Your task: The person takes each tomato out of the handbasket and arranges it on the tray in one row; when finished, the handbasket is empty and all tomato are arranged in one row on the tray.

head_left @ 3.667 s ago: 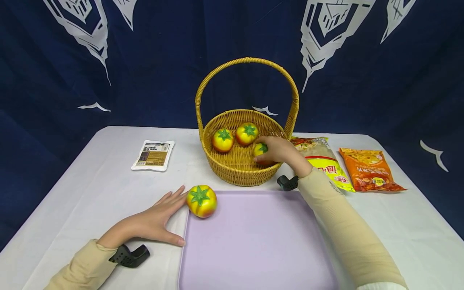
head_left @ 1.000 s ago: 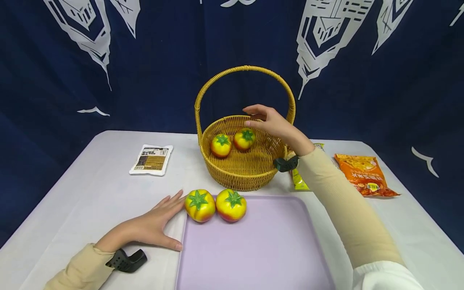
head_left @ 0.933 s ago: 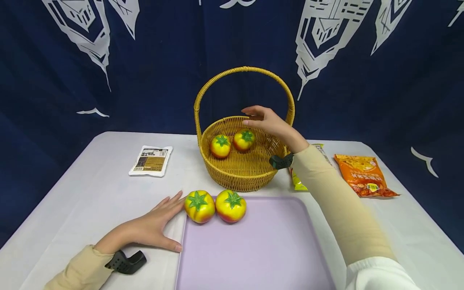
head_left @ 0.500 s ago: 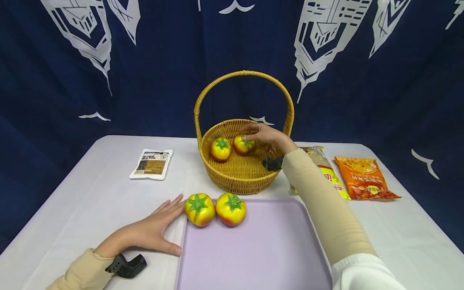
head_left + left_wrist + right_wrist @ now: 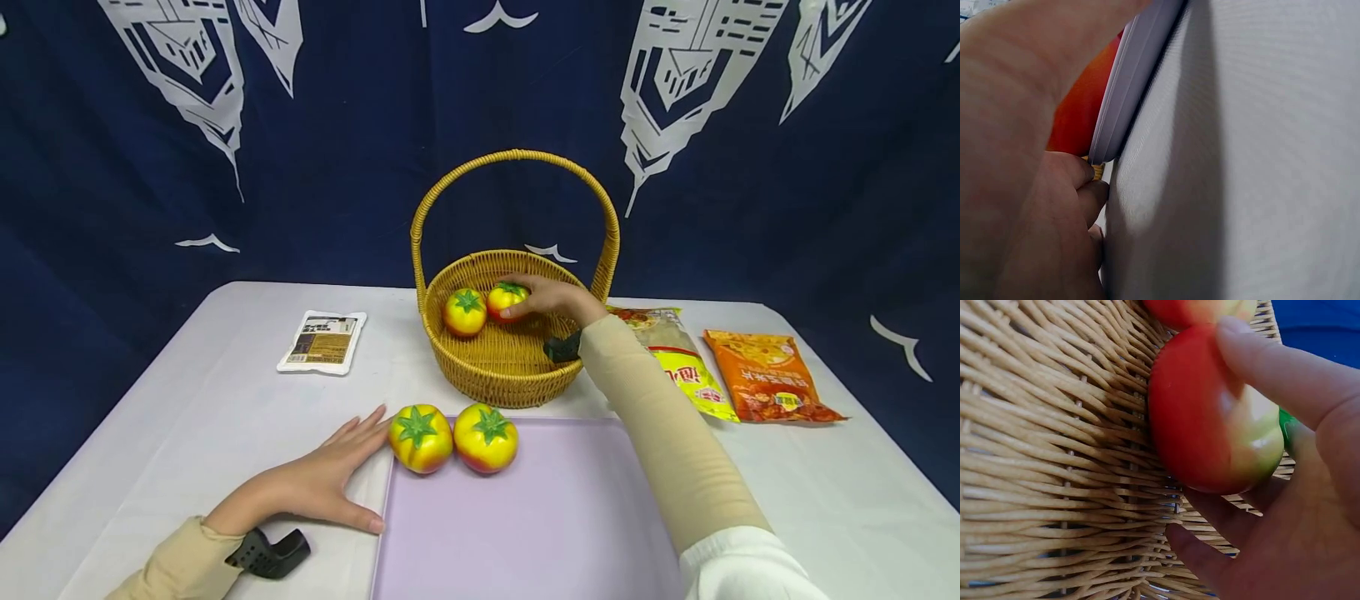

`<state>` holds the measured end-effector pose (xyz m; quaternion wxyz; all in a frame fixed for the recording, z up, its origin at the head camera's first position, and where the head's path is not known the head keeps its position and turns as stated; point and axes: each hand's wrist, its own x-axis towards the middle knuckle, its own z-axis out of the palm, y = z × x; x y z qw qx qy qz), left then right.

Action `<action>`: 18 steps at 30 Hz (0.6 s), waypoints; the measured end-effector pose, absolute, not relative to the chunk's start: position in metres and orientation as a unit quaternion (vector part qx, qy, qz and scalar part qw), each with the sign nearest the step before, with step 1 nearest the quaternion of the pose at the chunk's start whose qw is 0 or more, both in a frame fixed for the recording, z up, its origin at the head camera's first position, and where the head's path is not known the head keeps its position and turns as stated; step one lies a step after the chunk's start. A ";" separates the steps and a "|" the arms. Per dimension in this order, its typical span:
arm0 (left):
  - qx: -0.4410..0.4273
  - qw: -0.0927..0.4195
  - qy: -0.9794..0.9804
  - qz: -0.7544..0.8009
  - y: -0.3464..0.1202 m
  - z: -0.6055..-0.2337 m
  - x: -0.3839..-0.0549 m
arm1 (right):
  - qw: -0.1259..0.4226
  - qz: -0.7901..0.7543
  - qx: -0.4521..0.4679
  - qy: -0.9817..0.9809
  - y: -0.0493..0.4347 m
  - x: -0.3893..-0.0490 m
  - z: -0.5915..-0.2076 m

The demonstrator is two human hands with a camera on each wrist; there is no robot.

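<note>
Inside the wicker basket, my right hand grips a yellow-red toy tomato with a green leafy top. The thumb lies on one side and the fingers curl round the other. A second toy tomato sits to its left in the basket. Two more toy tomatoes stand side by side in the far left corner of the lilac tray: a left one and a right one. My left hand rests with spread fingers against the tray's left edge, its fingertips by the left tomato.
The basket's tall handle arches above the right hand. A white-edged packet lies at the back left. Right of the basket lie a yellow food bag and an orange bag. A dark blue curtain hangs behind the table.
My right hand set a tomato beside the first one on the tray, moved back over the basket, then lowered and took hold of another. The left hand stays in place.
</note>
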<state>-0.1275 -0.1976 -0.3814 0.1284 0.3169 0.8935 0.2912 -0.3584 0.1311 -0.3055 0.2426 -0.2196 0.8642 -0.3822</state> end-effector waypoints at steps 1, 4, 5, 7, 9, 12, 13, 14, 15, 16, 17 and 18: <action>0.319 0.127 0.893 0.292 -0.197 -0.381 -0.128 | 0.238 -0.374 -0.219 0.869 0.131 -0.358 -0.305; 0.325 0.123 0.890 0.294 -0.197 -0.380 -0.128 | 0.226 -0.363 -0.213 0.879 0.131 -0.357 -0.305; 0.327 0.120 0.890 0.295 -0.197 -0.380 -0.127 | 0.218 -0.359 -0.213 0.882 0.130 -0.356 -0.304; 0.325 0.122 0.890 0.294 -0.197 -0.381 -0.127 | 0.204 -0.359 -0.212 0.886 0.131 -0.354 -0.303; 0.321 0.127 0.892 0.293 -0.197 -0.382 -0.127 | 0.189 -0.363 -0.212 0.887 0.132 -0.350 -0.299; 0.318 0.131 0.893 0.292 -0.197 -0.383 -0.127 | 0.163 -0.374 -0.216 0.887 0.133 -0.341 -0.287; 0.320 0.130 0.892 0.292 -0.197 -0.383 -0.127 | 0.154 -0.377 -0.217 0.887 0.134 -0.336 -0.282; 0.321 0.129 0.892 0.291 -0.197 -0.383 -0.128 | 0.143 -0.380 -0.218 0.887 0.134 -0.331 -0.276; 0.321 0.128 0.892 0.291 -0.197 -0.383 -0.128 | 0.131 -0.383 -0.223 0.887 0.134 -0.324 -0.271; 0.323 0.125 0.892 0.291 -0.197 -0.382 -0.128 | 0.117 -0.381 -0.231 0.887 0.135 -0.317 -0.266; 0.323 0.124 0.892 0.291 -0.198 -0.382 -0.128 | 0.102 -0.377 -0.241 0.888 0.136 -0.310 -0.261; 0.322 0.125 0.893 0.290 -0.198 -0.381 -0.128 | 0.087 -0.373 -0.253 0.888 0.138 -0.302 -0.257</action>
